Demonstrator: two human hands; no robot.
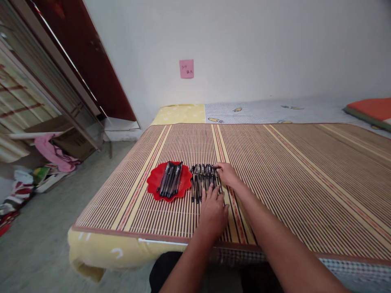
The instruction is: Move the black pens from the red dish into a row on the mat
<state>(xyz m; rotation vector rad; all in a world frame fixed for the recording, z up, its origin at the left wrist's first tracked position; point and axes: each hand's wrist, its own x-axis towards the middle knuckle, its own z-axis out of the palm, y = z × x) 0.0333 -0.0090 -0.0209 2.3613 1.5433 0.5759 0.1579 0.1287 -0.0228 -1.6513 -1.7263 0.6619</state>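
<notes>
A red scalloped plate (154,182) lies on a striped bamboo mat (275,171) and holds several black pens (170,179). To its right, a row of several more black pens (200,177) lies side by side on the mat. My left hand (213,209) rests flat, fingers spread, over the near ends of that row. My right hand (226,173) sits at the row's right end, fingertips touching the last pen's far end.
The mat covers a bed with a yellow sheet (180,114) against a white wall bearing a pink note (186,68). An orange cushion (371,110) lies far right. Clothes and clutter (51,156) sit on the floor at left beside a cabinet.
</notes>
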